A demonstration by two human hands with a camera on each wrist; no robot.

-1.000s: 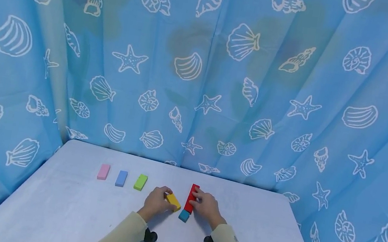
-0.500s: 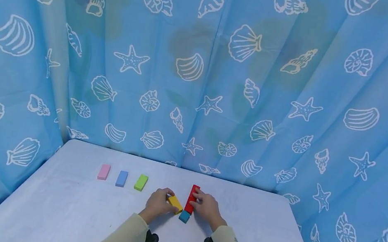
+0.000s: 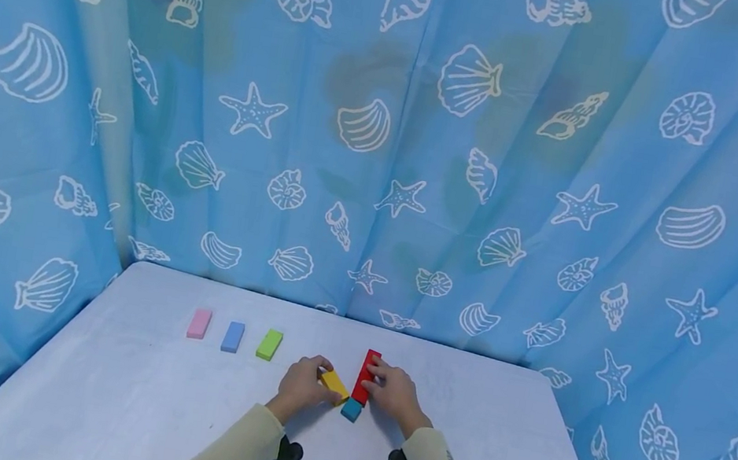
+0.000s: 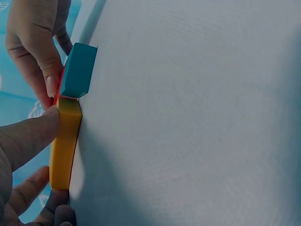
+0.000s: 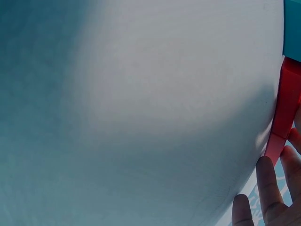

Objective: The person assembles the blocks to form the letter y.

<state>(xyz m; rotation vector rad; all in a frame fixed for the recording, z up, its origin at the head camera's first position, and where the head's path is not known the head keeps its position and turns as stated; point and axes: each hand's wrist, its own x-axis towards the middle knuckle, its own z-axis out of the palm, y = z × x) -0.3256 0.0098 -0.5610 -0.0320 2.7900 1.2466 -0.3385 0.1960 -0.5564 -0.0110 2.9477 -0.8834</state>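
Observation:
My left hand pinches a yellow block between thumb and fingers, held at a slant. One corner of it meets the row of red and teal blocks, as the left wrist view shows. My right hand holds the red piece, its fingers along the right side and over the top. A seam crosses the red piece in the right wrist view, like two blocks end to end. The teal block sits at its near end.
To the left, a pink block, a blue block and a green block lie spaced apart on the white tabletop. A blue shell-patterned curtain stands behind and at both sides.
The left hand has brought the yellow block slightly to the right, up against the red and teal row. The right hand has stayed on the red piece.

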